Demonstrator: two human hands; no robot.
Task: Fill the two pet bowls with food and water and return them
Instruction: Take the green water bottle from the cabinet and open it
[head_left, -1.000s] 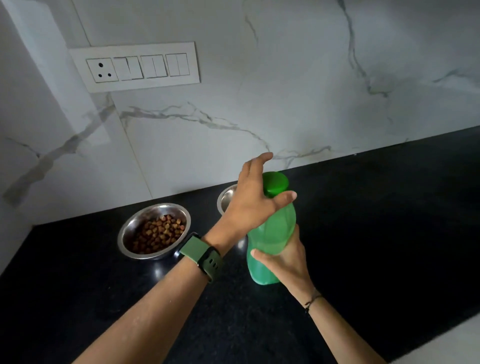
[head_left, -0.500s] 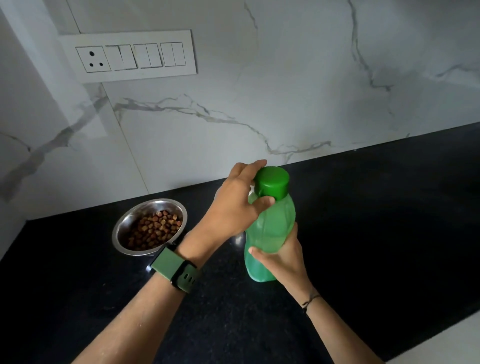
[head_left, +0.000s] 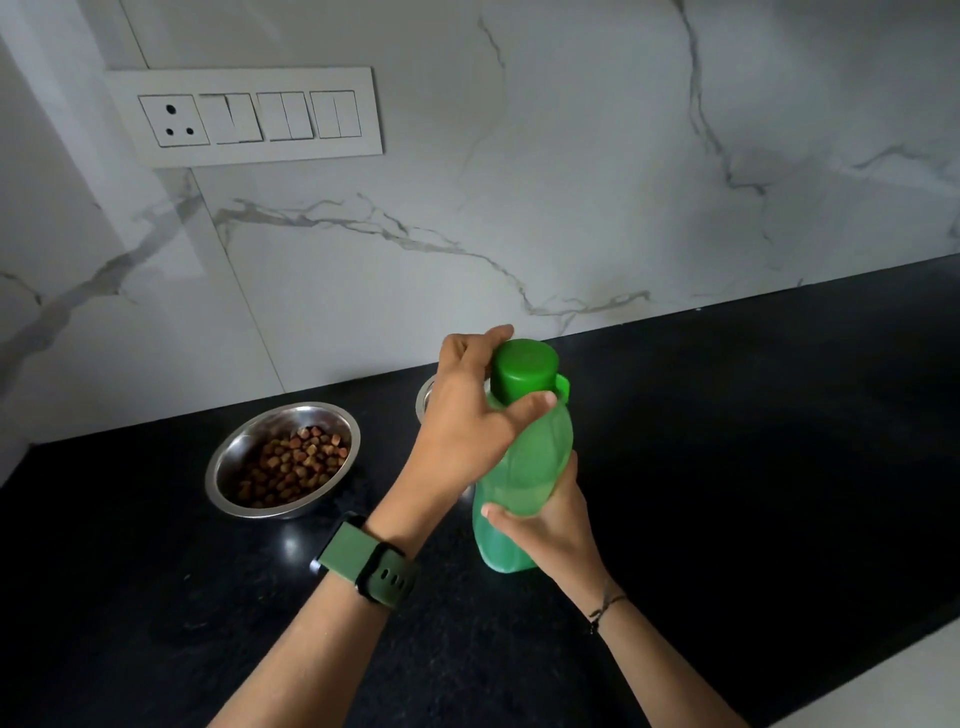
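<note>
A green plastic water bottle (head_left: 524, 467) stands upright on the black countertop (head_left: 753, 467). My right hand (head_left: 550, 525) grips its lower body from the right. My left hand (head_left: 467, 415) curls round the dark green cap (head_left: 524, 369), thumb on the near side and fingers behind it. A steel bowl (head_left: 228, 467) holding brown kibble sits to the left. Only a sliver of a second steel bowl's rim (head_left: 426, 397) shows, the rest hidden behind my left hand.
A white marble wall with a switch panel (head_left: 249, 117) rises behind the counter. The counter's pale front edge (head_left: 883, 686) shows at the lower right. Dark bare counter stretches to the right of the bottle.
My left hand, open over the cap a second ago, has closed round it. The bottle stays upright in my right hand. The view has shifted slightly.
</note>
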